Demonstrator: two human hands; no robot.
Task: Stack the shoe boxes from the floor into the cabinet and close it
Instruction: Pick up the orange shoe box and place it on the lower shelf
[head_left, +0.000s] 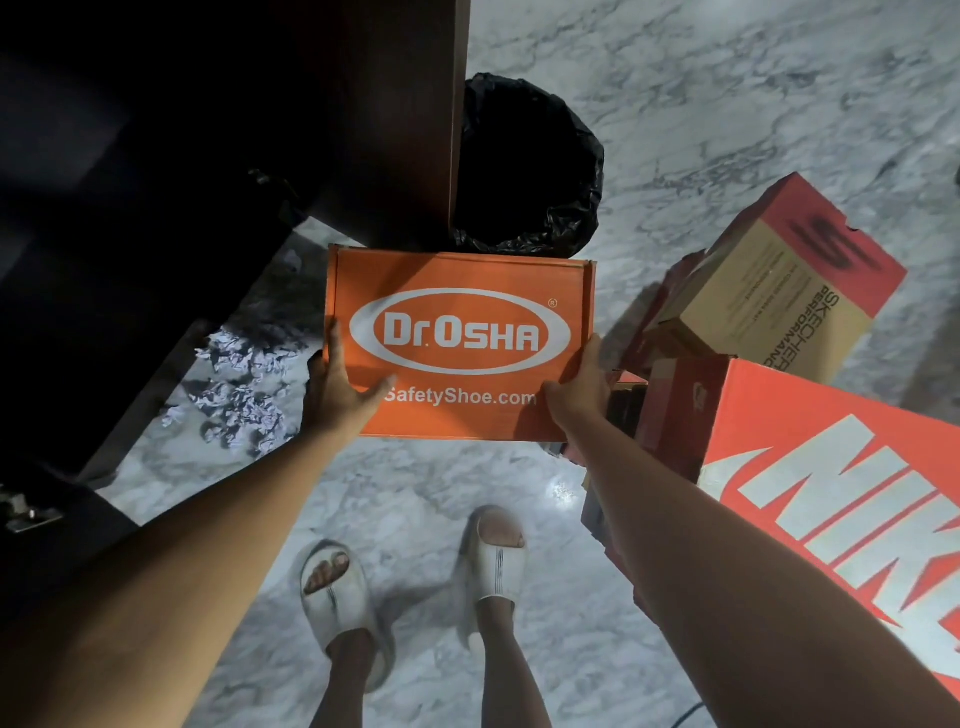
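Dr.Osha box (460, 332) — "SafetyShoe.com" — held in both hands.

The orange box (460, 343) read "Dr.OSHA" and "SafetyShoe.com"; the tan-and-red box (779, 291) read "SKECHERS PERFORMANCE"; the big red box (831, 499) bore partial "NIK" lettering.

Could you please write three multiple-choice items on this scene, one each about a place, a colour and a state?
1. Where is the black bin bag?
A. beyond the Dr.Osha box
B. beside the sandals
C. on the Nike box

2. What colour is the held box?
A. blue
B. orange
C. green

3. How is that box held?
A. left hand only
B. right hand only
C. both hands

Key: 1 A, the bag shows past the box's far edge; 2 B, orange lid with white logo; 3 C, one grip on each side.
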